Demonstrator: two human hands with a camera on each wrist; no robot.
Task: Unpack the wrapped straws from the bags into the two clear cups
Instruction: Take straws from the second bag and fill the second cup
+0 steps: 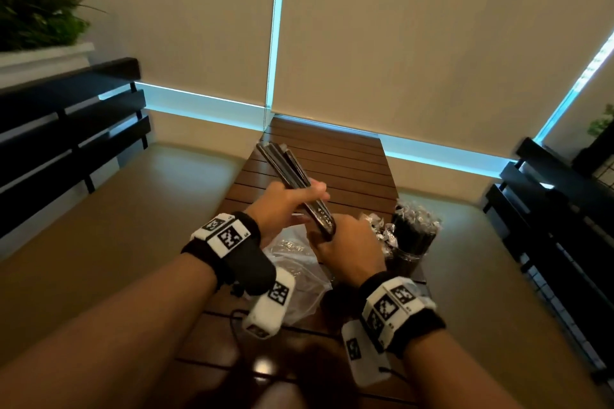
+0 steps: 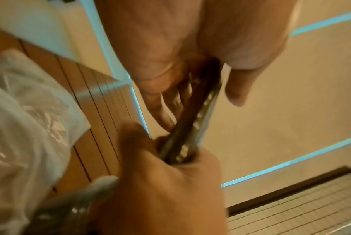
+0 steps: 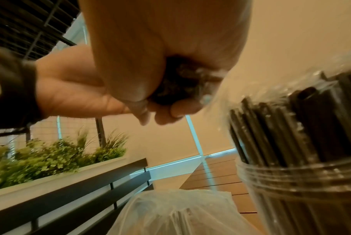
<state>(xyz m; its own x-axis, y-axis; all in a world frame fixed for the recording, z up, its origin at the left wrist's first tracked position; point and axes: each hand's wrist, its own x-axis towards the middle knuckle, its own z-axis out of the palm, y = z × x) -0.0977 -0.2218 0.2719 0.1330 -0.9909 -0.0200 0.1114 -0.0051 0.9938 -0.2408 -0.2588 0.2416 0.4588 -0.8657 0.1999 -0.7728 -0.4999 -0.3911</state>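
A bundle of wrapped black straws (image 1: pixel 292 183) sits between my two hands above the slatted table (image 1: pixel 349 156), slanting from the far left down toward me. My left hand (image 1: pixel 282 206) is wrapped round the bundle's middle, fingers beneath and thumb over the top; my right hand (image 1: pixel 349 246) cups the near end, fingers curled round the wrapper tips, which the right wrist view shows bunched in my palm. Neither hand has anything else in it.

Just right of my right hand stands a cup (image 1: pixel 403 262) already packed with upright straws, their crinkled wrapper ends fanned above its rim. A second cluster of wrapper tips (image 1: pixel 378 226) shows between my hand and that cup; I cannot tell whether it stands in the other cup. A bag (image 1: pixel 295 272) lies crumpled on the table beneath my wrists; whether it still has straws in it I cannot tell.

The step in hand, by my reckoning, is squaring up this bundle before it goes into a cup. The next move calls for tipping the bundle upright, steering its lower end clear of the packed cup's wrapper tips, and lowering it into whichever cup still has room without knocking either over.
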